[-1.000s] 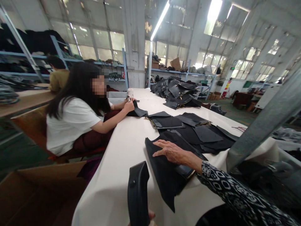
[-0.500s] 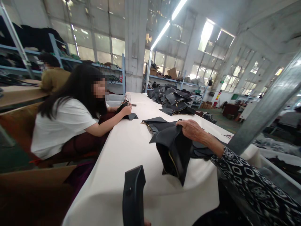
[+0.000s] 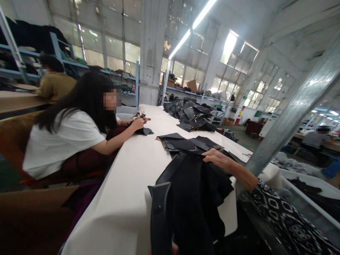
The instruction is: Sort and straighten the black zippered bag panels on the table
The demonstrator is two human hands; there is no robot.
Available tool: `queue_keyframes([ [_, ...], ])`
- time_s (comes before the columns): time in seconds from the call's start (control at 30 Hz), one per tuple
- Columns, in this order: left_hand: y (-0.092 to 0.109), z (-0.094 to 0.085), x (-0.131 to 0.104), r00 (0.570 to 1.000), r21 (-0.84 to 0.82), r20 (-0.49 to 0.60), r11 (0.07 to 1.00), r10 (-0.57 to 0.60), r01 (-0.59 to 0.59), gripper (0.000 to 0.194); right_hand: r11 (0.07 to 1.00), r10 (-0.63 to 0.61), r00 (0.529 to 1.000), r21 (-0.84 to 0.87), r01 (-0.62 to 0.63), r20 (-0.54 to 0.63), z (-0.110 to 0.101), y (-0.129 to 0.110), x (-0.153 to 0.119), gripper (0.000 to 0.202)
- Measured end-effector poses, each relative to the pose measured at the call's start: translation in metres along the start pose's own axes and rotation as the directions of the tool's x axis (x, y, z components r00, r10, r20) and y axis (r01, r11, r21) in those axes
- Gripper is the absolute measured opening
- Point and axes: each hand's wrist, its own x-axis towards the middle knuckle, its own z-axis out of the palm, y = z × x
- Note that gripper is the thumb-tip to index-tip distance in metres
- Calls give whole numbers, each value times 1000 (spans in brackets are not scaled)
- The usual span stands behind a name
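Note:
My right hand (image 3: pixel 216 159) pinches the upper edge of a black leather bag piece (image 3: pixel 191 198), which hangs down over the near part of the table with its dark inside facing me. In front of its left side stands an upright black leather strip (image 3: pixel 160 216) with a small stud near its top. Only a sliver of my left hand (image 3: pixel 174 248) shows at the bottom edge, against the strip's lower part; most of it is hidden. Just beyond my right hand lie more flat black pieces (image 3: pixel 183 142), some with gold zipper edges.
A large pile of black zippered pieces (image 3: pixel 190 112) lies farther along the white table (image 3: pixel 127 187). At the left side, a seated co-worker (image 3: pixel 69 131) handles a small black piece. A slanting metal post (image 3: pixel 292 109) and a white bin (image 3: pixel 310 194) stand at the right.
My right hand has drawn the bag piece toward me and down, so it now hangs close behind the strip. The strip has shifted slightly right.

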Motion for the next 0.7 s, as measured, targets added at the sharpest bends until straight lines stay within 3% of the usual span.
queue_keyframes([
  [0.1, 61, 47, 89, 994, -5, 77, 997, 75, -75, 74, 995, 16, 997, 95, -23, 72, 6, -2, -7, 19],
  [0.2, 97, 68, 149, 985, -13, 143, 996, 95, -94, 73, 983, 29, 987, 175, -57, 158, 13, -2, -11, 17],
  [0.27, 107, 65, 165, 974, -13, 220, 998, 61, -59, 72, 972, 31, 978, 220, -77, 206, 17, -1, -15, 18],
  [0.37, 110, 50, 163, 953, 4, 304, 1000, -2, 1, 71, 958, 29, 966, 269, -100, 257, 18, -1, -25, 21],
  [0.47, 92, 39, 141, 951, -1, 308, 1000, 7, -8, 70, 949, 25, 960, 294, -110, 280, 18, -1, -37, 20],
  [0.7, -20, 12, 73, 951, -7, 309, 1000, 4, -2, 69, 878, 39, 912, 422, -226, 408, 25, 7, -57, 31],
])
